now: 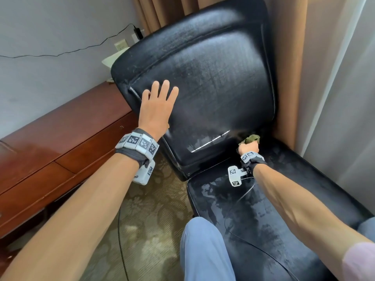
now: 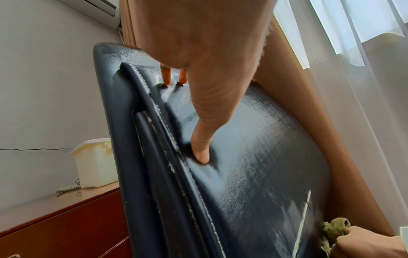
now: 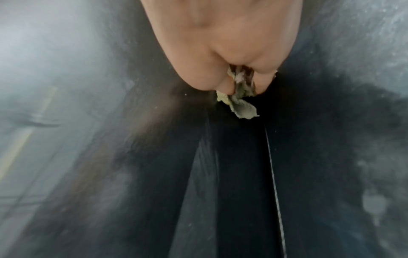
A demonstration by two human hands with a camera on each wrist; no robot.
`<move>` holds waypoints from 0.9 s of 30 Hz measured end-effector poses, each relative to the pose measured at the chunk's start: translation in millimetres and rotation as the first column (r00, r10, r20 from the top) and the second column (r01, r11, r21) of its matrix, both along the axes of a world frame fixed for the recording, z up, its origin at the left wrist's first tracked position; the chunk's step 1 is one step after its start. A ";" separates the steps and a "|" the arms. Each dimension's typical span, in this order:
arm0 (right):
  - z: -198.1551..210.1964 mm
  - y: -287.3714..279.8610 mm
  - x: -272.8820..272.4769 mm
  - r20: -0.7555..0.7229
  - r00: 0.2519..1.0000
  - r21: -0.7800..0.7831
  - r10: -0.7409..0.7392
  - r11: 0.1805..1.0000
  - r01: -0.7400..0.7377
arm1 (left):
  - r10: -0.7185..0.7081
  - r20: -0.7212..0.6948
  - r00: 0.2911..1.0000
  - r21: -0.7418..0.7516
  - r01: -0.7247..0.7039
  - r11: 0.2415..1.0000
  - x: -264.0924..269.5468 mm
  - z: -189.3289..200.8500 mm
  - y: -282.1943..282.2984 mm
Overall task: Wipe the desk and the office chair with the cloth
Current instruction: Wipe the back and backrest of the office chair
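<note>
A black leather office chair fills the middle of the head view, its backrest streaked with damp wipe marks and its seat blotchy. My left hand lies flat and open against the backrest's left side, fingers straight and pressing the leather. My right hand is curled round a bunched olive-green cloth at the crease where backrest meets seat. In the right wrist view the cloth pokes out below the fist. The reddish wooden desk runs along the left wall.
Brown curtains and a sheer white curtain hang right behind the chair. A cream telephone sits on the desk. A black cable runs along the wall to a socket. Patterned carpet lies between desk and chair; my knee is below.
</note>
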State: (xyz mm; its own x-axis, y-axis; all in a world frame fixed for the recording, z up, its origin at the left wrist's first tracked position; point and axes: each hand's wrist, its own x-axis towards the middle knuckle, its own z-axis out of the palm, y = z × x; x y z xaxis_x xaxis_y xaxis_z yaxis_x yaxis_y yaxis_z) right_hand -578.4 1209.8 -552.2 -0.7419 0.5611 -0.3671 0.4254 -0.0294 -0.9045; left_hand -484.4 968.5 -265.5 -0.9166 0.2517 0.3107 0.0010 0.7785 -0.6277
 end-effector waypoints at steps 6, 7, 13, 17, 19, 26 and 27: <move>-6.0 -19.9 2.8 0.117 0.919 -0.024 0.376 0.927 -0.375 | -0.005 0.000 1.000 0.001 0.005 1.000 -1.3 1.0 0.4; -7.2 -24.7 5.5 0.097 0.894 -0.121 0.438 0.896 -0.427 | -0.004 0.000 1.000 -0.002 0.004 1.000 -1.5 1.9 0.8; -12.4 -99.7 57.0 0.026 0.804 -0.608 0.594 0.648 -0.459 | -0.014 0.003 1.000 0.002 0.014 1.000 2.6 -0.1 -1.1; -16.1 -128.7 79.3 0.017 0.793 -0.718 0.608 0.560 -0.414 | -0.025 0.009 1.000 0.003 0.025 1.000 5.2 3.5 -1.7; -16.0 -130.9 81.8 0.010 0.831 -0.747 0.557 0.557 -0.364 | -0.023 0.012 1.000 -0.001 0.023 1.000 6.6 4.5 -1.2; 1.6 -38.9 35.5 0.037 0.975 -0.715 0.217 0.688 -0.126 | 0.011 0.029 1.000 0.005 -0.011 1.000 7.8 6.9 8.8; 2.6 -14.7 21.9 0.028 0.992 -0.698 0.123 0.713 -0.069 | 0.018 0.024 1.000 0.010 -0.018 1.000 8.1 5.6 11.0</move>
State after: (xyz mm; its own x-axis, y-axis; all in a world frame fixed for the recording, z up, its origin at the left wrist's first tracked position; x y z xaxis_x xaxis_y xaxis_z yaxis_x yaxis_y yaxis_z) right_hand -556.5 1195.1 -549.6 -0.7355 0.0555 -0.6752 0.5199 -0.5928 -0.6151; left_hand -476.3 979.5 -259.9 -0.9280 0.2321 0.2913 0.0017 0.7848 -0.6197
